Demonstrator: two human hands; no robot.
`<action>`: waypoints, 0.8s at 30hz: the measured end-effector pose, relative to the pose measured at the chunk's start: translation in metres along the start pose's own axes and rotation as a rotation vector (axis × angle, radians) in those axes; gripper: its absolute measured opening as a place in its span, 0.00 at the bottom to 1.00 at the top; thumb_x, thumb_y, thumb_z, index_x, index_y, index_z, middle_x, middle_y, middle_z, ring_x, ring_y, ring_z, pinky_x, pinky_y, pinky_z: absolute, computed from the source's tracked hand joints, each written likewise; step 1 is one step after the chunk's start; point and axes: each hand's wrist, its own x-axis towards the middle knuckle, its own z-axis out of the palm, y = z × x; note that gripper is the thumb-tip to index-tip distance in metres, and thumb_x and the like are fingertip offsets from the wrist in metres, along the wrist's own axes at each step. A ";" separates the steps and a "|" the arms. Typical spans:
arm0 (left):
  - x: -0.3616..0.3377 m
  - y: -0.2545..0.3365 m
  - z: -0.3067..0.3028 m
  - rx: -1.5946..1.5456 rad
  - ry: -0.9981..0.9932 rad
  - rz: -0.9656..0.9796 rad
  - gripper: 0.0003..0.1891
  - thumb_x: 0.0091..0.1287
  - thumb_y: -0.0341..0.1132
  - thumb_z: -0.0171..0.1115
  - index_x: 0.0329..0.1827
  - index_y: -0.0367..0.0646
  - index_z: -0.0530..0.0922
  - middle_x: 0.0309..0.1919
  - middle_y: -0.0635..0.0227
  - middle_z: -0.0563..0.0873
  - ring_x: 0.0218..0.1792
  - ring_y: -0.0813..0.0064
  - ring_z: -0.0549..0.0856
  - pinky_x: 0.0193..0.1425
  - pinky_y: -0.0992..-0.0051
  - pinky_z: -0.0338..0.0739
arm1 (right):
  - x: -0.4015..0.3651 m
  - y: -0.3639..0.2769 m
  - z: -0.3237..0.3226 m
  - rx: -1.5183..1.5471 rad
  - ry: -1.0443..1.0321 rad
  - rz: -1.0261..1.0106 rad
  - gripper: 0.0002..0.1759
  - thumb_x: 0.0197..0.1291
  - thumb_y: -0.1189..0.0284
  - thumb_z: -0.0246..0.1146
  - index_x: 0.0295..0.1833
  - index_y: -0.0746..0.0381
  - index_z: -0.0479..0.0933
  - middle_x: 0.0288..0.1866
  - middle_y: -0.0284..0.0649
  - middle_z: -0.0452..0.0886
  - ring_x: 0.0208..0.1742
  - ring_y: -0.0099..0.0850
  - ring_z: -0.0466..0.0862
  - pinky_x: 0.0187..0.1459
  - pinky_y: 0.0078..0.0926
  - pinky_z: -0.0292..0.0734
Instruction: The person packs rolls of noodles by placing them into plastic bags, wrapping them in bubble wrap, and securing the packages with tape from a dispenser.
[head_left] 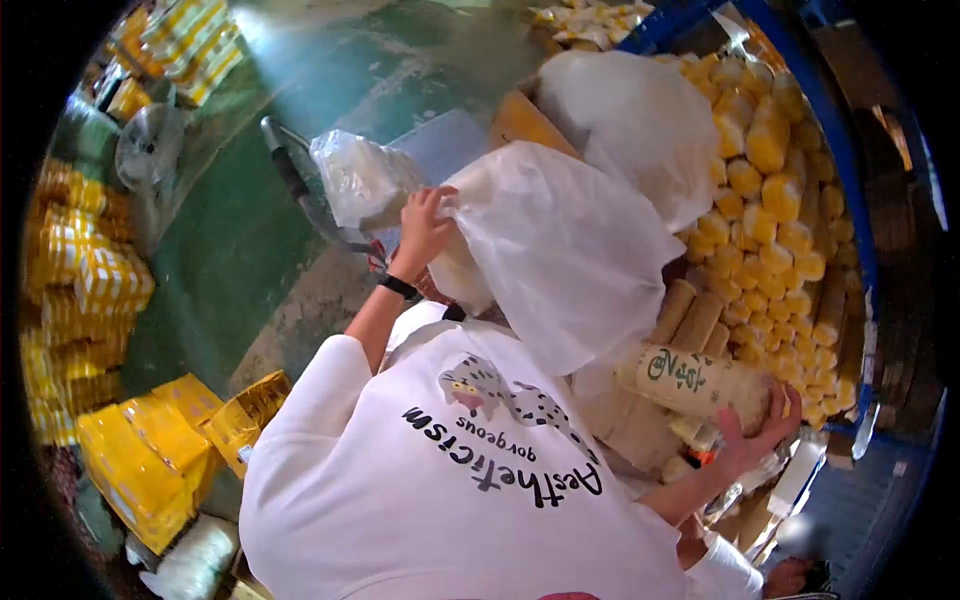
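My left hand [425, 232], with a dark band on its wrist, has its fingers closed on the edge of a large translucent white plastic bag [565, 250]. A smaller clear bag [362, 180] with white contents lies just beyond that hand. At the lower right my right hand [758, 432] grips the end of a cylindrical pack [690, 380] with green printed characters. The pack's other end is beside the white bag's lower edge. Brown rolls [690, 318] lie behind the pack.
Yellow-and-white packs [765, 200] are piled inside a blue frame [850, 180] on the right. Yellow-taped boxes [150, 450] stand at the left. A black handle [290, 175] rises above the green floor [215, 230]. Another person's white sleeve [725, 570] shows at the lower right.
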 end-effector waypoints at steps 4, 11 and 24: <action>0.027 0.040 -0.012 -0.218 -0.014 0.064 0.23 0.52 0.24 0.56 0.54 0.47 0.76 0.50 0.57 0.78 0.54 0.52 0.74 0.59 0.64 0.69 | -0.037 0.051 0.014 -0.362 -0.129 0.055 0.51 0.33 0.60 0.78 0.65 0.63 0.63 0.60 0.42 0.71 0.62 0.39 0.71 0.63 0.38 0.65; 0.030 0.106 0.035 0.319 -0.562 0.472 0.36 0.52 0.56 0.68 0.67 0.66 0.69 0.74 0.64 0.56 0.74 0.52 0.52 0.67 0.31 0.41 | -0.132 0.145 0.077 -0.636 -0.207 0.521 0.47 0.34 0.58 0.78 0.62 0.60 0.65 0.58 0.46 0.72 0.59 0.44 0.72 0.60 0.38 0.67; 0.016 -0.018 0.099 0.800 -0.437 0.587 0.32 0.61 0.58 0.55 0.70 0.72 0.63 0.74 0.69 0.57 0.76 0.58 0.48 0.65 0.24 0.31 | -0.136 0.128 0.085 -0.416 -0.077 0.537 0.41 0.46 0.55 0.72 0.64 0.57 0.64 0.62 0.47 0.70 0.63 0.52 0.67 0.63 0.50 0.60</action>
